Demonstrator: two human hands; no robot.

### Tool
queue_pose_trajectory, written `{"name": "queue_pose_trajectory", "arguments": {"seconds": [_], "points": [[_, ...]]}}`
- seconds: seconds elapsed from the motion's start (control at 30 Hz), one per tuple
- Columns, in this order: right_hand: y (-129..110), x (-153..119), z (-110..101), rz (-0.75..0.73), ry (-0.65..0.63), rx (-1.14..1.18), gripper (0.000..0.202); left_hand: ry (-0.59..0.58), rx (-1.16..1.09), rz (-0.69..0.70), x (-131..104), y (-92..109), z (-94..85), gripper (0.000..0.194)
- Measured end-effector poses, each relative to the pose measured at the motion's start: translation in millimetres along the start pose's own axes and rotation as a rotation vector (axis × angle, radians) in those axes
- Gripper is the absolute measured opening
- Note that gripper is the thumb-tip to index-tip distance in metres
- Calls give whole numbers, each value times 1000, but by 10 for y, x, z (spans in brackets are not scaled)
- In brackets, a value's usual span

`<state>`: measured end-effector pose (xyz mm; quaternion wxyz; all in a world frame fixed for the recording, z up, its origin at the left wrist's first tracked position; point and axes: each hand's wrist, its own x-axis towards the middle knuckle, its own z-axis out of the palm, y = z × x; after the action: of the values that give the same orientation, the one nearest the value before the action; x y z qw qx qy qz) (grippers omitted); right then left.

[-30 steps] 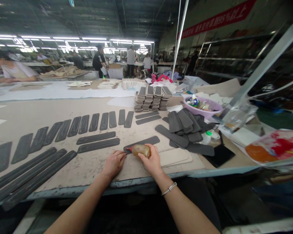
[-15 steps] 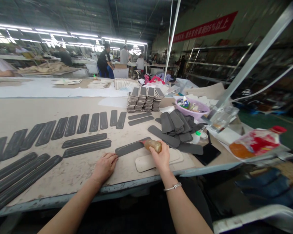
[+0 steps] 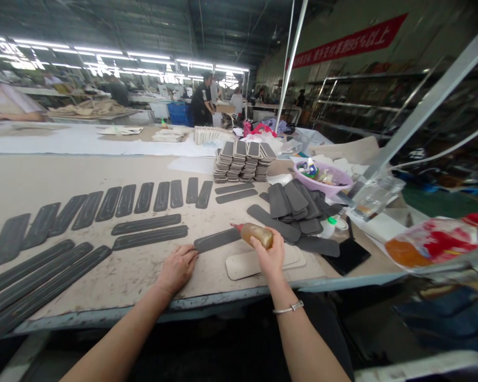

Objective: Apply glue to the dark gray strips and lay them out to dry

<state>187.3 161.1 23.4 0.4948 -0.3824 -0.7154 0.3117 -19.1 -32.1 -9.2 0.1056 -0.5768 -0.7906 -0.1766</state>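
Note:
My right hand (image 3: 271,254) is wrapped round a squeeze bottle (image 3: 257,235) of brownish glue. The bottle lies tilted, its red nozzle pointing left over a dark grey strip (image 3: 217,241). On that strip a faint shiny line shows. At the strip's left end rests my left hand (image 3: 180,268), fingers bent and close together, with the fingertips touching the end. Below the bottle are pale beige strips (image 3: 241,265), partly covered by my right hand. Several dark strips with shiny glue lines, such as a long strip (image 3: 151,237), are laid out to the left.
Loose dark pieces (image 3: 290,201) lie heaped at the right, before a purple basin (image 3: 326,183). Stacked pieces (image 3: 242,162) stand behind. A jug with a red cap (image 3: 434,241), a clear container (image 3: 376,199) and a slanted metal post (image 3: 430,101) are farther right. Other people work in the background.
The view has swung a little left, so things sit farther right. Along the strip, the nozzle has shifted slightly left, and a faint line now shows there. My left hand stays at the strip's end.

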Motion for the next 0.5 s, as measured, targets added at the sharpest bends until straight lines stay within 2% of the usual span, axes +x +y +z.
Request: {"name": "queue_pose_trajectory", "arguments": {"seconds": [0.1, 0.2, 0.33, 0.5], "points": [[-128, -162, 142, 37, -141, 138, 46, -17, -25, 13, 6, 15, -25, 30], [-254, -294, 266, 18, -234, 168, 44, -10, -38, 19, 8, 26, -45, 29], [-346, -372, 361, 21, -290, 163, 41, -19, -45, 17, 6, 30, -45, 29], [-352, -403, 359, 39, -329, 128, 40, -34, -56, 7, 9, 36, -41, 29]]}}
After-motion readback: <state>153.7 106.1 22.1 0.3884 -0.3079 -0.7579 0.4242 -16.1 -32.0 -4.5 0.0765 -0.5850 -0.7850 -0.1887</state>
